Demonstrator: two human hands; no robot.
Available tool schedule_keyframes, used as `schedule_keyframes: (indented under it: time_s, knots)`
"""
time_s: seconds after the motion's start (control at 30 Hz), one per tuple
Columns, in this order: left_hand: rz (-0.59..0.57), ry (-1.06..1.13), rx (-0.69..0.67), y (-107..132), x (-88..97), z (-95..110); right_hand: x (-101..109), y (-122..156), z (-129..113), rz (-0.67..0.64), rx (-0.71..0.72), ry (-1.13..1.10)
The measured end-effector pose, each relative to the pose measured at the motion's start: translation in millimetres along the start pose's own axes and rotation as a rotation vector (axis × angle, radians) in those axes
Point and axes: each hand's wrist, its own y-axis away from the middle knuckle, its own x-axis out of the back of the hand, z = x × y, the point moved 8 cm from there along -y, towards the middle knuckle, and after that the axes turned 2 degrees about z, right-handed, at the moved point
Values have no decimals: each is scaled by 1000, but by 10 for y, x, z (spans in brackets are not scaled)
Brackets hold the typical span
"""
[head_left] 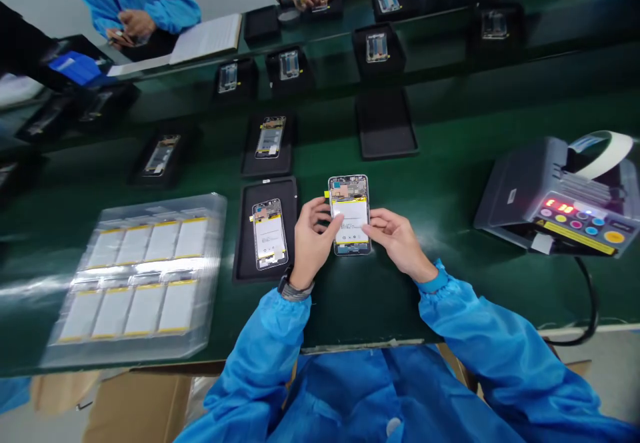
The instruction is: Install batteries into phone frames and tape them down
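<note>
Your left hand point(313, 243) and right hand point(400, 244) hold the phone frame point(350, 215) in a narrow grip on its 2 long edges, long axis pointing away from you.

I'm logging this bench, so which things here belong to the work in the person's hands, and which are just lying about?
In the work: the left hand and right hand holding a phone housing; a second housing on a black tray; a plastic tray of battery packs.
Lying about: a tape dispenser; a farther black tray; a co-worker's hands.
</note>
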Motion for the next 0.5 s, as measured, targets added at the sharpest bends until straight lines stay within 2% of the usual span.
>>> schedule_keyframes:
  time_s: [0.1,0.23,0.3,0.4,0.5]
  knots:
    - [-205,220,155,12,-168,-127,0,-26,-19,-5,10,48]
    - [-286,295,218,101,-308,-137,134,-61,-114,157,122,132]
    - [-318,307,230,160,-395,-115,145,-50,-142,175,151,151]
    - [-276,286,247,217,-466,-123,114,-1,-158,176,173,179]
    - [-116,228,237,231,-416,-170,53,66,-169,184,212,228]
